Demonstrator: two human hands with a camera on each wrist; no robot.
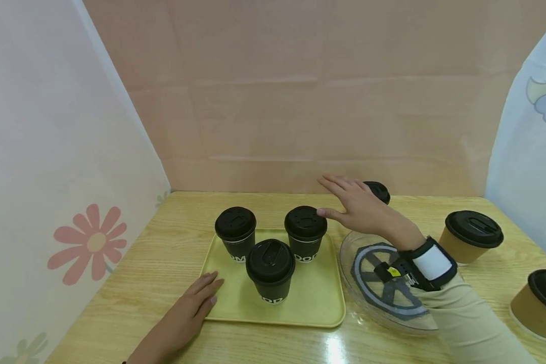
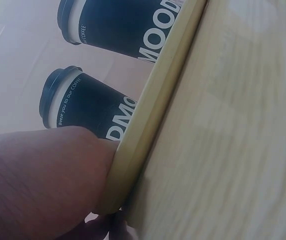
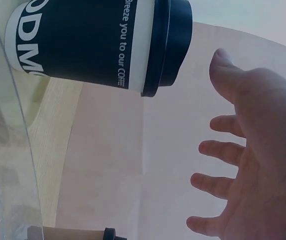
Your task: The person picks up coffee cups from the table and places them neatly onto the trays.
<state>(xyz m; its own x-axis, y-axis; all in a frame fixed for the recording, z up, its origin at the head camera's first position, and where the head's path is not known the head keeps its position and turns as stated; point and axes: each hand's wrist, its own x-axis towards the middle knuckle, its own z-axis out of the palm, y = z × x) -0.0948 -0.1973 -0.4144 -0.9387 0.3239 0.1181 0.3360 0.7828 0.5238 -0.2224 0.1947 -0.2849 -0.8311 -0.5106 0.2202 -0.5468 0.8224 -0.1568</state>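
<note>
In the head view, the left grip (image 1: 188,309) rests on the near left corner of a yellow tray (image 1: 314,306), its fingers nearly straight rather than curled; just right of it stands the front dark cup (image 1: 271,283), with the left rear dark cup (image 1: 238,237) ahead. The right grip (image 1: 361,205) is spread wide and holds nothing, just right of the right rear dark cup (image 1: 306,235) (its thumb overlaps that lid here). Below its wrist lies a clear round plate (image 1: 364,306); a black lid (image 1: 378,191) shows behind its fingers, and two brown cups (image 1: 467,237) stand to its right on the bench (image 1: 141,288). In the left wrist view, the left grip meets the tray's edge, two dark cups beyond it. In the right wrist view, a plain gap parts the right grip's thumb from the dark cup's lid.
</note>
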